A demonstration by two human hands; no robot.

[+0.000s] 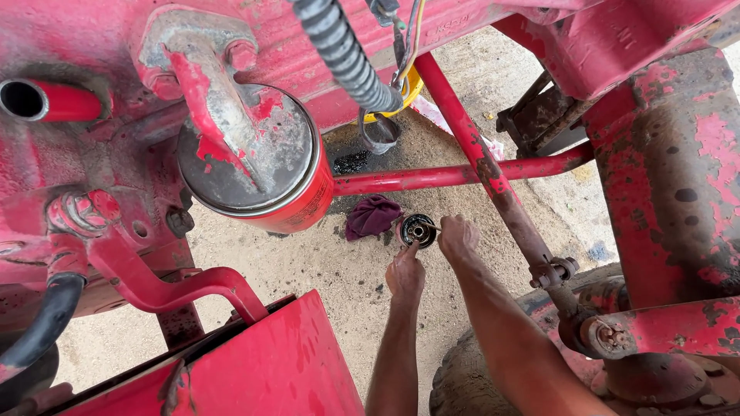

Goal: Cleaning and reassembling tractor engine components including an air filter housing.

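A small round black filter (417, 229) with a metal centre stands on the sandy ground below me. My left hand (405, 273) reaches down and touches its near rim with the fingertips. My right hand (458, 236) is curled against its right side and seems to grip it. A dark purple rag (371, 215) lies crumpled on the ground just left of the filter. A larger red canister filter (262, 166) hangs mounted under the red machine body at upper left.
Red steering rods (462, 173) cross above the ground near my hands. A black ribbed hose (343, 54) hangs down over a dark oil patch (352, 162). A tyre (462, 377) sits at lower right, a red panel (262, 362) at lower left.
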